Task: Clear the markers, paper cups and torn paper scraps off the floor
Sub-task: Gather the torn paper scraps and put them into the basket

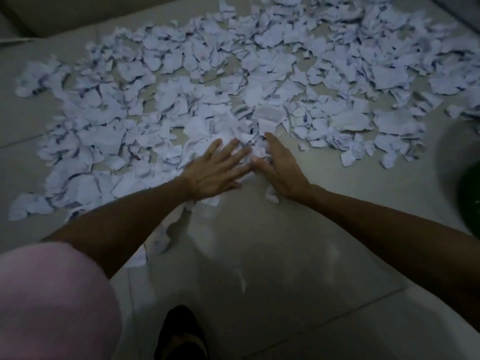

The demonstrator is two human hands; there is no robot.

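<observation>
Torn paper scraps covered the floor beyond both hands; left hand and right hand lay flat, fingers spread, on the near edge; scraps judged light, limp; best scooped between cupped palms.

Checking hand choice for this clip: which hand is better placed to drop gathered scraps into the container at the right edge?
Probably the right hand: it rests beside the scraps and nearer the blurred container; the left hand lies farther away.
</observation>
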